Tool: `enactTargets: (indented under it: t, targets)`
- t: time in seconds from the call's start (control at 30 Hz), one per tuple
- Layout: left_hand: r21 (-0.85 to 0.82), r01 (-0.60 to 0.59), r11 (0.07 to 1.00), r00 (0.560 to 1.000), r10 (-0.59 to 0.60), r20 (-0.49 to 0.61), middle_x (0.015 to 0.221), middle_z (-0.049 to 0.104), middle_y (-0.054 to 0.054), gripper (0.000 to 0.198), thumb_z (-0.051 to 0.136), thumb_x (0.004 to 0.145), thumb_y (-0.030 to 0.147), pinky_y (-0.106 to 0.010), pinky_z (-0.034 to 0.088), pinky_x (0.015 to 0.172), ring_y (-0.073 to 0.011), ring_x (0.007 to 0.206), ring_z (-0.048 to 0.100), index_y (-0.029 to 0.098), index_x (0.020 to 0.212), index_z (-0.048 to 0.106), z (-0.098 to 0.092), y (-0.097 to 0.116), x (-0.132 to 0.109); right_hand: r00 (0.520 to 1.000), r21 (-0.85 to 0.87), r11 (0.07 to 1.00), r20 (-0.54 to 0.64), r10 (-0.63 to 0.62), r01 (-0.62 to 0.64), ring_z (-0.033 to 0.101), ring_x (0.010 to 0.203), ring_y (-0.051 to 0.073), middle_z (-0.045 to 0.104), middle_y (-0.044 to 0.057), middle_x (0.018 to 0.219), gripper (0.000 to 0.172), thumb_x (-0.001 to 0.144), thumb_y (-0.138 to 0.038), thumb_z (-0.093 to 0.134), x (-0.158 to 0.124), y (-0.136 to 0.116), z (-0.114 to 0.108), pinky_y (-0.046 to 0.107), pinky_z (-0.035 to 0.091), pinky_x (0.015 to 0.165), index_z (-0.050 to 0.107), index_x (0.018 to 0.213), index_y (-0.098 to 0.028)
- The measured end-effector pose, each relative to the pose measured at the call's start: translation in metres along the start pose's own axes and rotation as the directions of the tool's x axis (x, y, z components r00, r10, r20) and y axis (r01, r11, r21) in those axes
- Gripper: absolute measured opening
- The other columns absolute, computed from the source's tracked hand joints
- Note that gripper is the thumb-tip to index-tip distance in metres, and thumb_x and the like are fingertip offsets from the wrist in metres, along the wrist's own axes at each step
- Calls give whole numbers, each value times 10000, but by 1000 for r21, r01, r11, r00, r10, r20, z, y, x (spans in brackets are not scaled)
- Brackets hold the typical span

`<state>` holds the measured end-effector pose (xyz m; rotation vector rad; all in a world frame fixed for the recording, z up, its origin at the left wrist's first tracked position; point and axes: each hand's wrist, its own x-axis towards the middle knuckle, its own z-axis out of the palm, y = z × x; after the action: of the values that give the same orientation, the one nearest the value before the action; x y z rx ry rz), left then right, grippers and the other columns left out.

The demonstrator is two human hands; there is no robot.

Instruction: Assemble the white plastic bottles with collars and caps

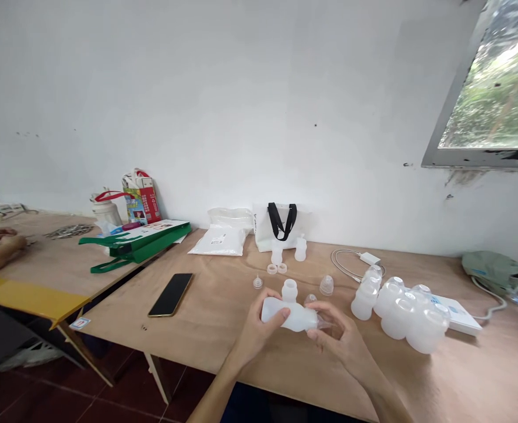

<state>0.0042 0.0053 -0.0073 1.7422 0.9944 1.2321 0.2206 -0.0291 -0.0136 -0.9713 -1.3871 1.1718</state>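
A translucent white baby bottle [297, 315] lies sideways between my two hands, above the front of the table. My left hand [261, 320] wraps round its base end, thumb along the side. At the other end, the fingers of my right hand [336, 329] close round the neck, where a clear nipple [324, 322] points right. Just behind stands an uncapped bottle [289, 289]. A clear dome cap [326, 285] and a loose nipple [257, 282] rest nearby. Two rings [277, 269] lie before two more small bottles [300, 248].
Several capped bottles [398, 314] stand at the right by a white box [461, 317] and a cable. A phone [171, 295] lies left. Behind are a white package [219, 239], a white bag [263, 232] and a green bag [144, 244]. Another person's hands [9, 241] rest at far left.
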Motion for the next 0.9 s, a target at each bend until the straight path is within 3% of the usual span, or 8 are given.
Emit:
enactTargets:
  t: [0.13, 0.2, 0.33, 0.47, 0.63, 0.7, 0.8, 0.9]
  targets:
    - [170, -241, 956, 963, 213, 167, 1016, 705, -52, 366, 776, 807, 484, -311, 478, 797, -232, 917, 634, 229, 1041, 657, 0, 10, -6, 981, 179, 966, -14, 193, -187, 540, 427, 134, 603, 12, 559, 560, 769, -721, 698, 9, 11, 4, 228, 441, 341, 738, 821, -165]
    - [204, -274, 940, 950, 231, 210, 1051, 711, -50, 343, 776, 820, 457, -318, 479, 835, -236, 954, 638, 240, 1062, 667, -1, 14, -7, 972, 183, 956, 3, 234, -231, 531, 405, 130, 577, 0, 523, 594, 795, -743, 651, 10, 12, 4, 217, 420, 327, 745, 859, -161]
    - [157, -31, 987, 995, 16, 100, 897, 676, -14, 303, 680, 893, 481, -264, 460, 686, -179, 782, 609, 210, 1022, 638, -4, 8, -2, 993, -7, 994, 61, 106, -106, 634, 592, 161, 699, 28, 804, 553, 823, -599, 731, 1, 0, 0, 214, 479, 405, 666, 1251, -254]
    - [14, 123, 992, 979, -124, 164, 787, 620, 11, 398, 637, 897, 578, -230, 413, 549, -133, 615, 545, 191, 987, 604, -5, -3, 2, 998, -95, 995, 47, 31, -26, 604, 628, 135, 705, 47, 997, 494, 779, -476, 818, -2, -4, -2, 219, 496, 451, 687, 1206, -264]
    - [169, -241, 956, 965, 217, 150, 1037, 694, -51, 380, 798, 797, 468, -300, 483, 809, -228, 952, 640, 213, 1030, 639, -8, 3, -2, 992, 28, 998, 112, 61, -64, 553, 558, 134, 655, 11, 692, 547, 738, -499, 843, 8, 11, -6, 242, 488, 473, 715, 1169, -187]
    - [215, -285, 934, 953, 251, 170, 1079, 698, -57, 368, 786, 808, 460, -319, 483, 844, -241, 985, 643, 222, 1046, 637, -10, 7, -4, 988, 33, 998, 142, 55, -61, 549, 572, 137, 645, 14, 685, 491, 740, -508, 839, 9, 14, -7, 233, 468, 463, 743, 1095, -182]
    - [309, -109, 945, 989, 72, 127, 1061, 711, -30, 359, 750, 830, 490, -330, 474, 841, -240, 955, 632, 240, 1054, 622, -13, 10, -6, 996, 10, 1000, 85, 11, -12, 568, 634, 149, 674, 37, 817, 464, 774, -493, 819, 6, 13, -7, 226, 462, 460, 732, 1140, -221]
    - [316, 2, 949, 982, -61, 179, 1021, 701, -10, 317, 680, 880, 503, -306, 458, 811, -222, 928, 609, 237, 1044, 625, -15, 11, -5, 1000, -13, 1000, 22, -18, 18, 521, 567, 122, 653, 13, 796, 526, 808, -477, 797, 1, 10, -5, 228, 450, 447, 667, 1273, -268]
